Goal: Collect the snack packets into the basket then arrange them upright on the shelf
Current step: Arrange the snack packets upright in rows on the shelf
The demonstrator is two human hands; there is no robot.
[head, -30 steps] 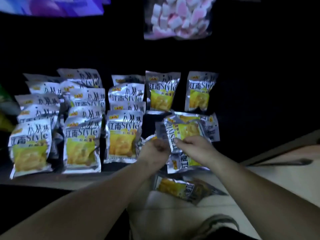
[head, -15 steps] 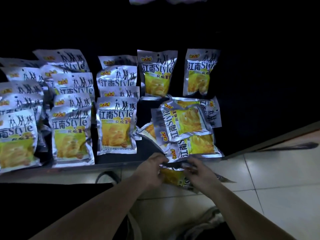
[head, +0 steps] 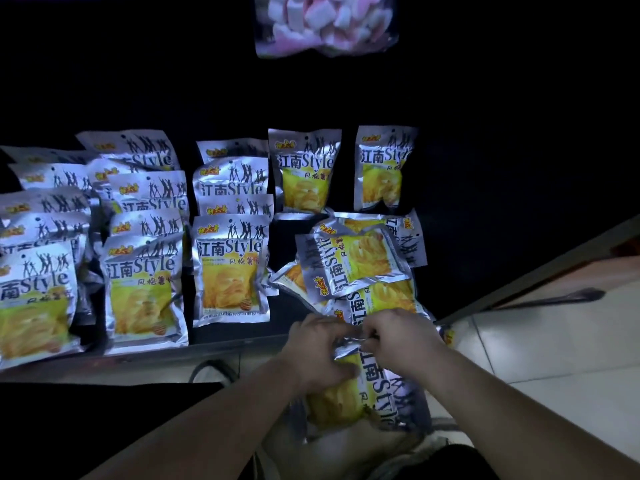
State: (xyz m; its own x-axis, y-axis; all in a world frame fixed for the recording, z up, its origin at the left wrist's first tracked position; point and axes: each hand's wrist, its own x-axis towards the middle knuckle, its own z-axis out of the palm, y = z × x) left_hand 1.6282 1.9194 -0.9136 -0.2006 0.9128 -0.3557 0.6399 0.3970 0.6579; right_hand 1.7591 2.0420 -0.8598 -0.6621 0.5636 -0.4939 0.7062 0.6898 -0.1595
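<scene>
Several silver-and-yellow snack packets stand upright in rows on the dark shelf [head: 221, 344]; one upright packet [head: 231, 271] is at the front of the middle row. To its right a loose pile of packets [head: 353, 261] lies flat. Just below the shelf edge, my left hand [head: 317, 348] and my right hand [head: 401, 337] both grip the top of one snack packet [head: 360, 393], which hangs over the floor. A dark strap [head: 211, 370] shows below the shelf edge; I cannot tell whether it belongs to the basket.
A bag of pink and white marshmallows [head: 325, 22] hangs above, on the dark back. Pale floor tiles [head: 554, 358] lie to the right, past the shelf's slanted edge.
Both hands left the flat pile on the shelf, dropped below its edge and closed on a packet there. That packet now sits higher in my hands.
</scene>
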